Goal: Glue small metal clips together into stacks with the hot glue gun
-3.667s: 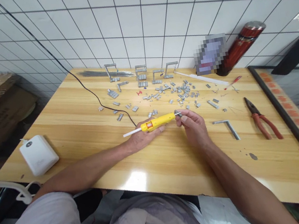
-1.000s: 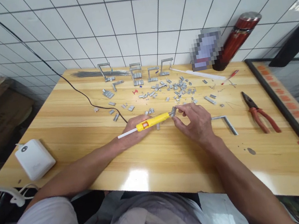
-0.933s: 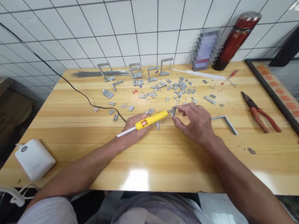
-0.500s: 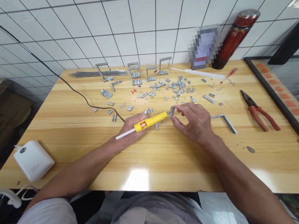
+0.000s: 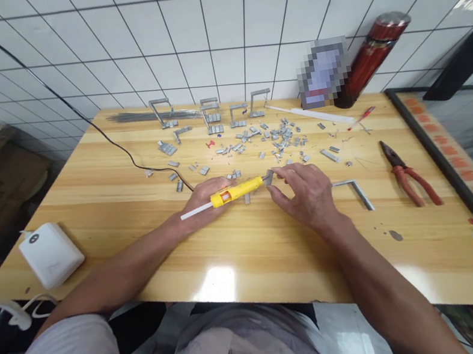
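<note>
Yellow glue gun point(image 5: 239, 190) crosswise, tip rightward, left hand point(image 5: 200, 198) gripping, right hand point(image 5: 307, 192) pinching grey piece point(image 5: 269, 177)

Creased, faintly blotched, pale grey-lavender shirt point(image 5: 220, 341)

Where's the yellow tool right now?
In the head view, the yellow tool is near the middle, in the left hand, pointing right toward the small gray piece pinched by the right hand.
</note>
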The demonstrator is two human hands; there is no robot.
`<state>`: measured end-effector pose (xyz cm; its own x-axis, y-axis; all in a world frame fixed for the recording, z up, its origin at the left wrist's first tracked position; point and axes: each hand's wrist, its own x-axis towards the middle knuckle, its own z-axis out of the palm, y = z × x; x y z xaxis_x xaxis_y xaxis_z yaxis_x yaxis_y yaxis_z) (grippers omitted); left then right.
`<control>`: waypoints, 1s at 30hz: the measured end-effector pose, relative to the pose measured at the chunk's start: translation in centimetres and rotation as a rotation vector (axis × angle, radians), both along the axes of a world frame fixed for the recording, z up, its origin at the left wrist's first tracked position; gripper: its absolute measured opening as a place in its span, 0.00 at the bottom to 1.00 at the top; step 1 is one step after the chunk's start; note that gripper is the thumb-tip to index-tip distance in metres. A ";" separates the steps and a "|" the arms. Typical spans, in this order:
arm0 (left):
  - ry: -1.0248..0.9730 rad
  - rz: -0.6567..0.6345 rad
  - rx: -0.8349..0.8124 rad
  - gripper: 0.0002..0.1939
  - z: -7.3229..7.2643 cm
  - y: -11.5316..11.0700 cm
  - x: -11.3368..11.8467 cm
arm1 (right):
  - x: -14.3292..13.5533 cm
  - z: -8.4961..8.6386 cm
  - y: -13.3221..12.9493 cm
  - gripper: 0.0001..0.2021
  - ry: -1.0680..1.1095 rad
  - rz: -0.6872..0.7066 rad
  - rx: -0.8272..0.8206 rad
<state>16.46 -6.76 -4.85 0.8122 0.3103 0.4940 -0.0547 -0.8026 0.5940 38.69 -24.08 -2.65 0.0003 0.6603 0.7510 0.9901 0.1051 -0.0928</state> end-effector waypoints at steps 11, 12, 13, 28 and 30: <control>-0.013 0.220 -0.248 0.09 0.2 -0.8 -0.4 | -0.4 0.1 0.2 0.09 0.255 0.055 -0.010; -0.007 0.229 -0.275 0.08 0.2 -1.0 -0.4 | -0.5 0.1 0.2 0.09 0.303 0.078 -0.015; -0.001 0.224 -0.292 0.09 0.1 -1.2 -0.4 | -0.5 0.0 0.3 0.09 0.343 0.098 -0.019; 0.087 0.167 -0.328 0.13 1.0 -2.2 -0.2 | -0.9 1.0 0.0 0.09 0.593 0.158 -0.076; 0.081 0.158 -0.320 0.13 1.1 -2.3 -0.2 | -1.0 1.0 0.0 0.09 0.602 0.161 -0.079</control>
<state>16.29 -9.10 -3.76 0.7745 0.5635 0.2873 0.1129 -0.5701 0.8138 37.73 -24.05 -1.64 0.3035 0.7406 0.5995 0.7343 0.2191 -0.6424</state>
